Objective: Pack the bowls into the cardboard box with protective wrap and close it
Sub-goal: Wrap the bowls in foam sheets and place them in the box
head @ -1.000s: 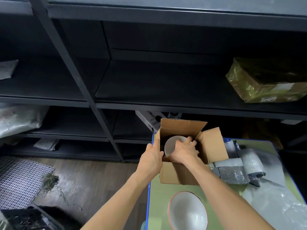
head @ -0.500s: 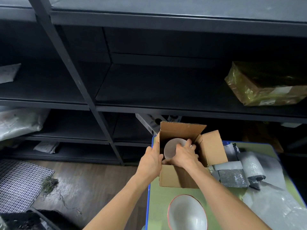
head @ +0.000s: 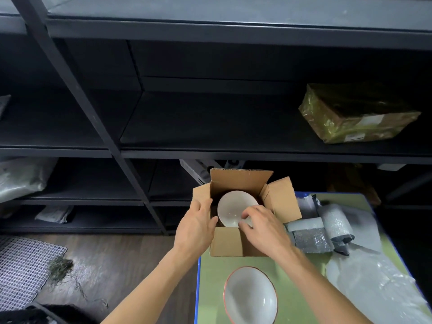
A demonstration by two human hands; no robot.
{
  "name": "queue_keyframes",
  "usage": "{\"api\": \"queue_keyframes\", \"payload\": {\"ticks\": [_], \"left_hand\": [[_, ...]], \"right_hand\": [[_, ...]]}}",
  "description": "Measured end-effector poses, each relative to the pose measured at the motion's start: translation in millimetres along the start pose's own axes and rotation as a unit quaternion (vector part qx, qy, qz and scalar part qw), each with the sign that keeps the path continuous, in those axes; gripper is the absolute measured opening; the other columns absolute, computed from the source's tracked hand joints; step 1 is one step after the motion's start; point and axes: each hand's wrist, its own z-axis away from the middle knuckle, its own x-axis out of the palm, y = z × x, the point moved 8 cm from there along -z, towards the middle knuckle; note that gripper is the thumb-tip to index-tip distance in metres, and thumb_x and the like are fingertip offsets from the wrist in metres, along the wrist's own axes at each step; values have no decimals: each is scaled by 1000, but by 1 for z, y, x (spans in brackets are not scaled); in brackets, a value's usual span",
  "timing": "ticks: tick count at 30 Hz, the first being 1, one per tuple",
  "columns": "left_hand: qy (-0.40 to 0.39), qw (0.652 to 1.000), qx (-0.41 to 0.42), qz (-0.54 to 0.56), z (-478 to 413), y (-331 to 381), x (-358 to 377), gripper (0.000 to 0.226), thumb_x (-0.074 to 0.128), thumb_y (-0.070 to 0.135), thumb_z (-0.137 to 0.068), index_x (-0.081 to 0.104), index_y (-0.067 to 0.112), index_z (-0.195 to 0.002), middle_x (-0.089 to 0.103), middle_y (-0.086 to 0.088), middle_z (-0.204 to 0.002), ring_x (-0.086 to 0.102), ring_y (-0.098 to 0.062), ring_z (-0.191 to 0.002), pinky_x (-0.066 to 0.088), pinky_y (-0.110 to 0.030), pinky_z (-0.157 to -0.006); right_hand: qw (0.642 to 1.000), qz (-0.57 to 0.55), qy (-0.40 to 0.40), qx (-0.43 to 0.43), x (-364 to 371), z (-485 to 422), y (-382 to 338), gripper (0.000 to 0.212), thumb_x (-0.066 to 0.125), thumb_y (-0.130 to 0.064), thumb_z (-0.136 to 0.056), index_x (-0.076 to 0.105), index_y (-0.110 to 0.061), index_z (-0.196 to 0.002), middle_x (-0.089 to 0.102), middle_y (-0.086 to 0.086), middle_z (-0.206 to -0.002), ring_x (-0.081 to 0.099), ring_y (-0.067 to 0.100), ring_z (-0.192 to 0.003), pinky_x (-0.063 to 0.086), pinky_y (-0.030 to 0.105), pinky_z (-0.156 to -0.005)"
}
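— Head view: bowl [head: 233,210] sits inside the box [head: 230,243], open side up. Left hand [head: 196,226] grips the box's left wall, thumb inside. Right hand [head: 263,226] pinches the bowl's near rim.
— Tips?
— Seat it flat and centred, brace the box, release only once it rests. No padding visible around it, so I'd add some from the wrap roll [head: 336,220] before the second bowl [head: 251,299] on the table [head: 210,288] goes in.
— Any text?
— Box plain. Parcel [head: 357,113] on the shelf [head: 210,122] has a white label, too small to read.
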Motion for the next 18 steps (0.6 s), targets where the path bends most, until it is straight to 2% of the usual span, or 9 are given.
{"api": "queue_keyframes", "payload": {"ticks": [4,6,9,11,14,18], "left_hand": [[43,997,57,36,21,19,3,34,55,29,-98,55,20,-130,49,2,-109,52,-17,-81,45,-29,-63],[52,995,75,50,30,31,7,26,56,26,-97,59,19,-122,51,2,-105,53,-18,-87,46,-31,-64],[62,990,110,62,41,53,15,9,57,22,-95,61,20,-103,51,4,-95,51,-20,-83,48,-36,-66],[56,990,114,62,46,63,23,2,56,21,-94,58,20,-94,50,5,-90,46,-19,-78,45,-34,-64],[53,989,125,60,53,78,34,8,56,18,-93,56,16,-85,52,5,-83,47,-18,-72,39,-32,-57],[56,987,132,73,66,94,36,13,57,15,-93,58,16,-80,54,5,-74,50,-16,-71,46,-38,-61]], "right_hand": [[998,-43,40,-29,-17,30,17,12,60,-27,-95,62,-22,-106,58,-11,-116,53,13,-109,42,26,-80],[996,-53,62,-42,-24,44,25,8,61,-23,-94,63,-22,-102,59,-13,-114,53,12,-107,45,28,-81],[992,-71,87,-60,-32,62,35,7,63,-17,-93,66,-20,-100,60,-12,-110,52,8,-104,40,19,-83],[992,-76,83,-62,-32,69,43,7,63,-18,-94,66,-19,-100,60,-12,-108,53,8,-102,41,20,-85],[991,-93,75,-55,-30,77,57,7,62,-20,-94,65,-22,-101,58,-14,-108,54,9,-105,46,26,-89],[991,-103,67,-48,-30,86,64,8,61,-22,-96,65,-24,-102,58,-16,-107,53,5,-104,46,27,-88]]}}
